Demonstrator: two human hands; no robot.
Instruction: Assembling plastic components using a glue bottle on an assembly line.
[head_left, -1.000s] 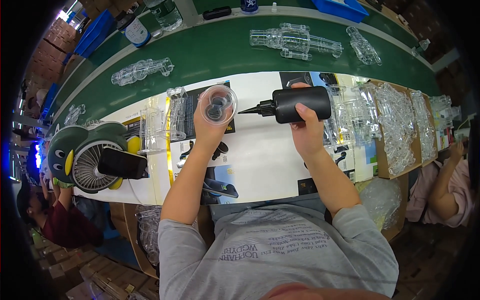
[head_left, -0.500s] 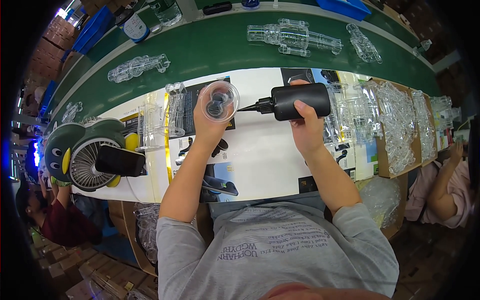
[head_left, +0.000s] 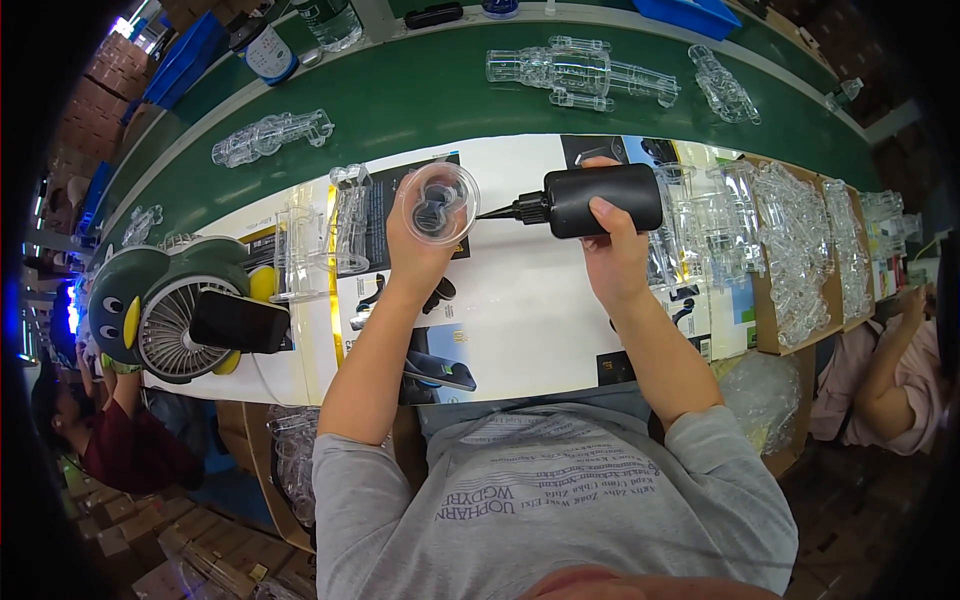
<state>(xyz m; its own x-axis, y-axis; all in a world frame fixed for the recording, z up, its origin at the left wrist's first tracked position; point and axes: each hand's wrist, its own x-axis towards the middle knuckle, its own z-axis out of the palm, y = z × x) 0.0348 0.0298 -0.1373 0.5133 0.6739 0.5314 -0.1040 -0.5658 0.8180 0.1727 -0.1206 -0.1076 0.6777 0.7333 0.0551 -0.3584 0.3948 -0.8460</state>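
Observation:
My left hand (head_left: 418, 258) is closed around a clear round plastic part (head_left: 437, 208), its open circular end facing up with a smaller shape inside. On the other side, my right hand (head_left: 617, 255) grips a black squeeze bottle (head_left: 604, 200) lying sideways, thumb on its near side. The bottle's thin tapered nozzle (head_left: 508, 212) points left, and its tip reaches the clear part's right rim; whether they touch I cannot tell. Several clear plastic assemblies (head_left: 350, 220) stand left of my left hand, and more clear parts (head_left: 708, 220) stand right of the bottle.
A penguin-shaped fan (head_left: 170, 310) with a phone (head_left: 238, 322) leaning on it stands at the left. Clear assemblies lie on the green belt (head_left: 400, 110) beyond the white worktable (head_left: 520, 330). A carton of clear parts (head_left: 795, 250) sits at the right. People sit on both sides.
The clear assemblies on the green belt have shifted slightly left. My right hand and the bottle have barely moved; my left hand keeps its place.

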